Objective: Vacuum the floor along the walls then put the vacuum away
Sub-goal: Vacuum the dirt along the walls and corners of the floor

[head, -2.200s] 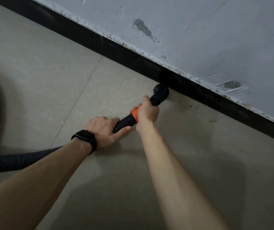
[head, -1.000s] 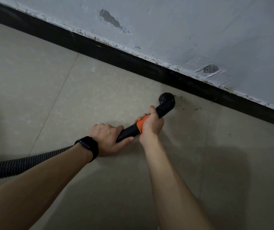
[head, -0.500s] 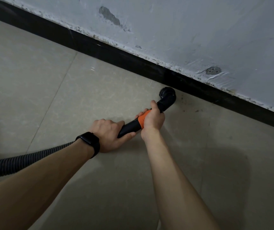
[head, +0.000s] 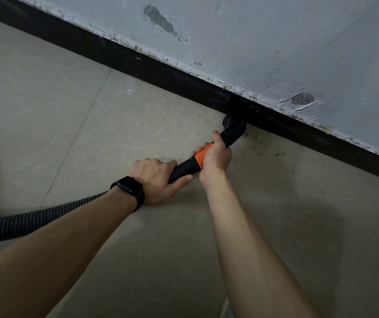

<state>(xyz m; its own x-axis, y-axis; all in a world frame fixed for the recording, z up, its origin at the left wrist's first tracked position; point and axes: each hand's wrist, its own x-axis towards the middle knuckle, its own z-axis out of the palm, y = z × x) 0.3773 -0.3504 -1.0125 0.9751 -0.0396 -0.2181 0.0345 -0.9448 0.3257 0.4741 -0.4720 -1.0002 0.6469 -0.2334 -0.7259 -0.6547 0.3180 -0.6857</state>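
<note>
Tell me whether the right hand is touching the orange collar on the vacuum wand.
Touching. The head view shows the right hand wrapped round the orange collar, fingers curled over its top.

Glossy floor tiles (head: 138,106), ribbed plastic hose (head: 34,219), rough flaking wall (head: 252,42).

Both your arms reach forward and down, forearms bare. Your left hand (head: 155,177), knuckles up, wraps the rear of the black plastic vacuum wand with an orange collar (head: 184,169), thumb along its near side. Your right hand (head: 216,157) grips just ahead, fingers (head: 199,149) curled over the collar, thumb pointing forward.
</note>
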